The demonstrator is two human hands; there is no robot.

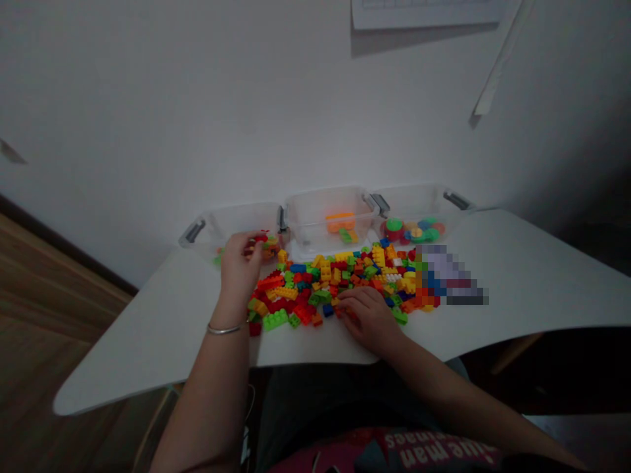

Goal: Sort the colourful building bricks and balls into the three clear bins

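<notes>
My left hand (240,266), with a silver bangle at its wrist, is raised at the left clear bin (236,220). Its thumb and fingers are pinched, and a small red toy brick (264,232) shows at their tips. My right hand (371,320) rests at the near edge of a heap of toy building bricks (325,269). The fingers there are curled down among the bricks, with orange and yellow pieces beside the tips. What they grip, if anything, is hidden. The heap mixes red, yellow, green, orange and blue bricks.
A middle clear bin (305,217) holds orange and green pieces. In the right clear bin (419,197) lie round coloured pieces. All three stand against the wall (246,98) on a white table (532,276). A pixelated patch covers something right of the heap.
</notes>
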